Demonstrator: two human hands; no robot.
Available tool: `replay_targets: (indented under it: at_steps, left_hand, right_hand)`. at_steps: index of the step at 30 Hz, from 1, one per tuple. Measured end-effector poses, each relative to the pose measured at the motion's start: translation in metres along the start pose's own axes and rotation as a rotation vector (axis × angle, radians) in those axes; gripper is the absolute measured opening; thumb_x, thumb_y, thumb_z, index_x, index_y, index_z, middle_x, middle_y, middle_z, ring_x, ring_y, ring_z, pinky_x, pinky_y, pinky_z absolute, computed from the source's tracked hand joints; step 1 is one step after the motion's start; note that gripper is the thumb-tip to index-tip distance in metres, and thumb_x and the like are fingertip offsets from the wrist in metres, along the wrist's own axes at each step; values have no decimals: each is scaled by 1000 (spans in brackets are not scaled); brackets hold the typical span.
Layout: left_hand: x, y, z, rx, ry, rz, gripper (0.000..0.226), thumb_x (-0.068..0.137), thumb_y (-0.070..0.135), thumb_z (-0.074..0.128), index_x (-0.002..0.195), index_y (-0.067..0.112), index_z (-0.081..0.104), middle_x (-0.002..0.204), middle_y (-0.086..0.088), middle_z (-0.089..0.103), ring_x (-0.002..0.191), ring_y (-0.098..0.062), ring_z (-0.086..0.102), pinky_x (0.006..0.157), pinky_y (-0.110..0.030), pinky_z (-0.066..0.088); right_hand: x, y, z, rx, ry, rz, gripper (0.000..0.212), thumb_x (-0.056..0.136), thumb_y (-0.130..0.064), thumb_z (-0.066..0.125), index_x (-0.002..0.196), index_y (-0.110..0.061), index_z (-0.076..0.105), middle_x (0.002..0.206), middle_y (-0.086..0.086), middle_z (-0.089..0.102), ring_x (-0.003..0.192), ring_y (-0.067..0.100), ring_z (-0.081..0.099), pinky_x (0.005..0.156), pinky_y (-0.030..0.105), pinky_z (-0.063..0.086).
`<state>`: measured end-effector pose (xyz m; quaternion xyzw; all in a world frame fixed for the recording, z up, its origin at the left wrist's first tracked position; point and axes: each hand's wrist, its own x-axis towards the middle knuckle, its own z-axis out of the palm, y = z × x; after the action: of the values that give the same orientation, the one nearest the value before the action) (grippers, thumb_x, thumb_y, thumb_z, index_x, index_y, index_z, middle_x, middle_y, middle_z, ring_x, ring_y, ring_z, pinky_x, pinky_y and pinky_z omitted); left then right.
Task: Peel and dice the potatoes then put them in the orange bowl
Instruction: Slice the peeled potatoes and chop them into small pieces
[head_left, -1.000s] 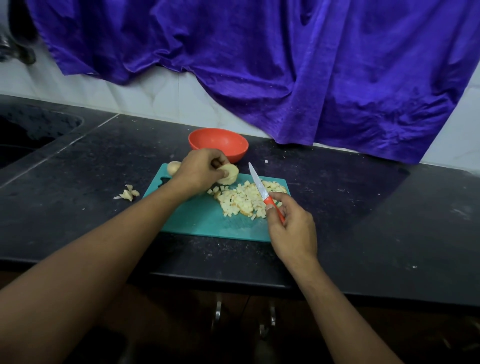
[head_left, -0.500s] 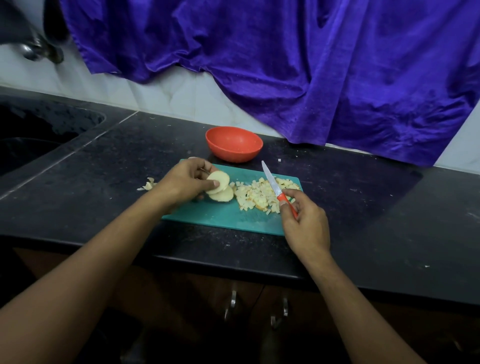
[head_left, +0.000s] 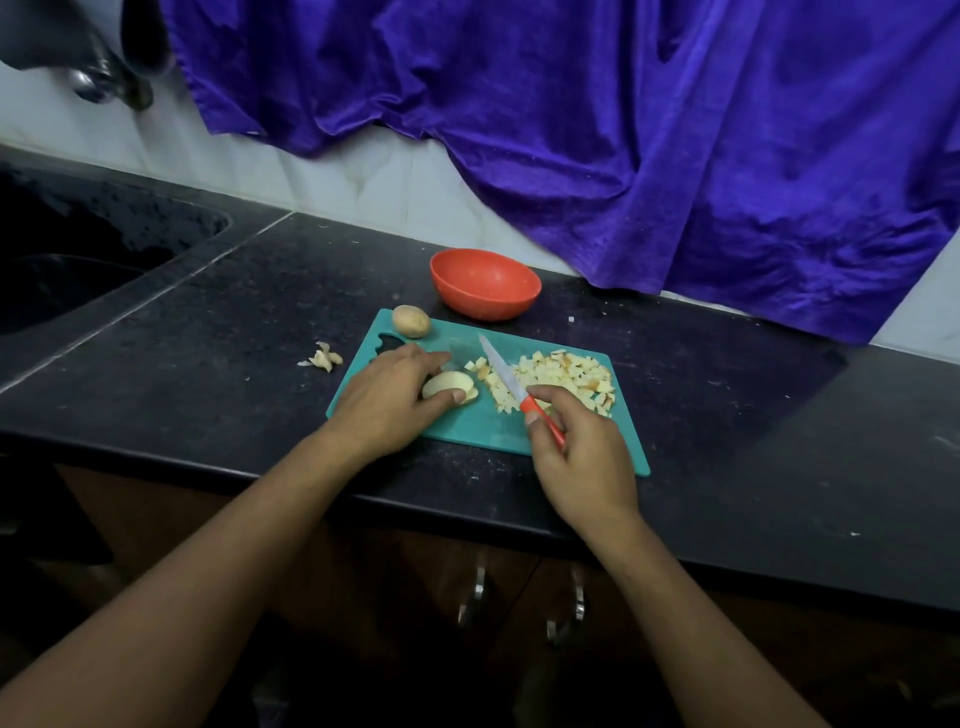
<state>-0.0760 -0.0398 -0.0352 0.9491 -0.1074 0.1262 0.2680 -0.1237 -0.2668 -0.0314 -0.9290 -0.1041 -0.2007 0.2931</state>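
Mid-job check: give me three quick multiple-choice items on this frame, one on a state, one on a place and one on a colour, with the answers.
1. What does the orange bowl hold?
A. water
B. nothing visible
C. a spoon

2. Where is the whole potato?
A. at the far left corner of the cutting board
B. inside the bowl
C. on the floor

3. What colour is the handle of the knife that the right hand grips?
A. black
B. orange-red
C. green

Answers:
1 B: the bowl's inside shows only its own bare surface.
2 A: the potato sits by the board's handle cutout, on the side towards the bowl.
3 B: orange-red shows just below the blade and again past the thumb.
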Motion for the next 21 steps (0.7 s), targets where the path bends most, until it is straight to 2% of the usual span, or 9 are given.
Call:
replay_targets:
  at_steps: [3, 9, 16, 19, 21]
  left_hand:
    - [-2, -1, 0, -48, 24, 16, 60, 90, 59, 66, 140, 27, 56, 126, 10, 63, 117, -16, 56, 90, -33, 42]
    - [-4, 1, -1, -15, 68, 60, 38, 88, 52, 72, 119, 30, 71, 116, 11, 66, 107, -12, 57, 87, -32, 45]
    - [-8, 3, -1, -10, 138, 62, 32, 88, 46, 73, 116, 30, 73, 106, 14, 67, 96, -10, 56, 76, -29, 42]
    - [-10, 1, -2, 12, 140, 43, 32, 88, 48, 73, 116, 32, 72, 107, 14, 67, 97, -9, 55, 76, -29, 42]
    - [-10, -1, -2, 18, 136, 34, 34, 87, 49, 73, 117, 33, 72, 110, 14, 68, 98, -8, 55, 77, -29, 43]
  right_hand:
    - [-1, -11, 6, -10, -13, -21, 27, 102, -34, 56, 128, -35, 64, 66, -19, 49, 58, 2, 49, 53, 22, 30]
    - [5, -19, 16, 6, -21, -45, 28, 102, -33, 56, 130, -33, 63, 63, -20, 44, 57, -1, 43, 55, 21, 27]
    - [1, -22, 14, -31, -46, -67, 32, 104, -34, 54, 135, -32, 60, 71, -19, 50, 59, -2, 44, 56, 20, 29]
    - [0, -24, 13, -36, -57, -63, 33, 104, -33, 54, 136, -32, 60, 85, -17, 60, 66, -2, 49, 59, 21, 34]
    - [2, -25, 13, -5, -55, -38, 31, 103, -31, 55, 134, -33, 61, 82, -18, 58, 65, -1, 48, 59, 22, 33]
